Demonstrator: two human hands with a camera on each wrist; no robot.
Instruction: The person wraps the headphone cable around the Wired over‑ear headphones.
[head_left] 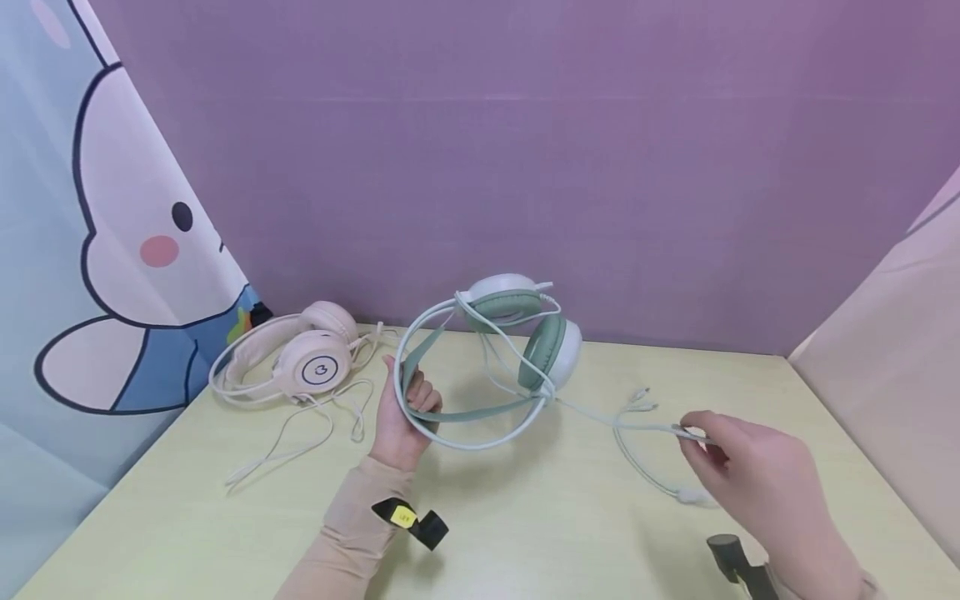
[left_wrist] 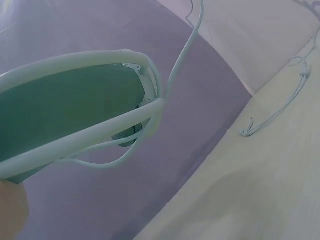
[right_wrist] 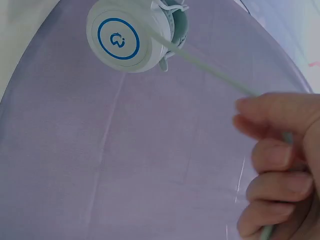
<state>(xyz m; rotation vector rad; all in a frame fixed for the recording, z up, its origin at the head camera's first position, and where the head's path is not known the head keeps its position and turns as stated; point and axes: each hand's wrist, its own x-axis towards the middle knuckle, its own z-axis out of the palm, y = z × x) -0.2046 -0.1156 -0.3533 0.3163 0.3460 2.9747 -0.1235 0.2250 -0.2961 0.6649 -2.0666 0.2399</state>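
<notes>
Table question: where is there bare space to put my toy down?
The pale yellow table is bare in front between the two hands. It is crowded at the back left around the pink headphones and near the green-and-white headphones' cable.

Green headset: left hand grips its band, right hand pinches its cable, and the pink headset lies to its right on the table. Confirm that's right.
One detail is wrong. In the head view the pink headset lies to the left of the green headset, not its right. The rest stands: the left hand grips the band, and the right hand pinches the cable.
</notes>
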